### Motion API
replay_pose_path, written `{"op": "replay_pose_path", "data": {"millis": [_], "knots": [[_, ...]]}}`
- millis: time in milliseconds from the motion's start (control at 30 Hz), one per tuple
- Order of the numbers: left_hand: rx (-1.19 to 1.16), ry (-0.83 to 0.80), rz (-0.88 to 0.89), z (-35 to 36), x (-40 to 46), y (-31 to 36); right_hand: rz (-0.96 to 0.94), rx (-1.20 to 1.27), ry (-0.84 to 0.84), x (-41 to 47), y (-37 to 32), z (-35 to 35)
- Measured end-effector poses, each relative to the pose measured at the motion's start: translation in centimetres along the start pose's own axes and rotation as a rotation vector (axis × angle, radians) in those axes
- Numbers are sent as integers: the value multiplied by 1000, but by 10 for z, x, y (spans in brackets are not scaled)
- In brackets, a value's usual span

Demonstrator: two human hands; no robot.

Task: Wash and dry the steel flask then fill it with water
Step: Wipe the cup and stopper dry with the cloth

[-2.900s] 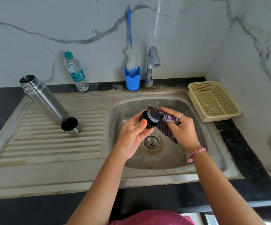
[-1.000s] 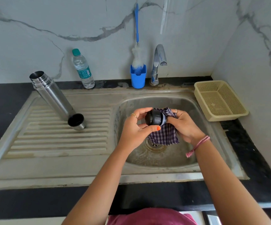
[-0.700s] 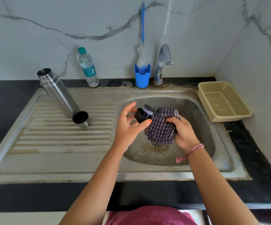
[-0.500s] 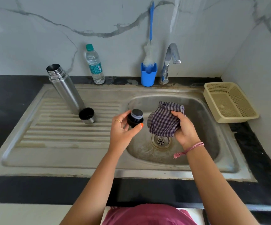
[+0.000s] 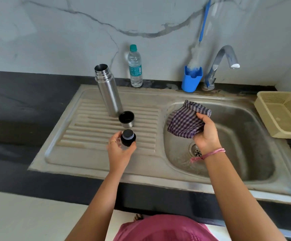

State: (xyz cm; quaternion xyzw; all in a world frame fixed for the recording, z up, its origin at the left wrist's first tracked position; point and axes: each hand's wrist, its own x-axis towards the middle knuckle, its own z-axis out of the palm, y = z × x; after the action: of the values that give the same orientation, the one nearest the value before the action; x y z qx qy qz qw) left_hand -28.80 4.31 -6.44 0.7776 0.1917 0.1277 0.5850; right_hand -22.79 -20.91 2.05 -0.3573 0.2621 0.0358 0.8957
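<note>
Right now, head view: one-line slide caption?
Left hand holds black stopper over drainboard; right hand grips checked cloth above basin.

My purple-and-white checked cloth [image 5: 184, 122] sits mid-right, the black round stopper [image 5: 127, 137] at centre. Shiny steel flask [image 5: 108, 91], green-capped clear bottle [image 5: 135, 66], blue plastic cup [image 5: 191, 79], beige mesh basket [image 5: 280, 113], black worktop [image 5: 28, 101].

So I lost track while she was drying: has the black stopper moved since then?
Yes. The black stopper, held by the left hand, went left from over the sink basin to above the drainboard.
</note>
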Motion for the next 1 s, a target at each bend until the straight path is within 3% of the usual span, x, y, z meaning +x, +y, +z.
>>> {"op": "replay_pose_path", "data": {"millis": [267, 1000], "knots": [[6, 46, -36, -32, 31, -17, -32, 44, 47, 2, 26, 22], [208, -32, 60, -48, 63, -27, -105, 63, 129, 5, 55, 36]]}}
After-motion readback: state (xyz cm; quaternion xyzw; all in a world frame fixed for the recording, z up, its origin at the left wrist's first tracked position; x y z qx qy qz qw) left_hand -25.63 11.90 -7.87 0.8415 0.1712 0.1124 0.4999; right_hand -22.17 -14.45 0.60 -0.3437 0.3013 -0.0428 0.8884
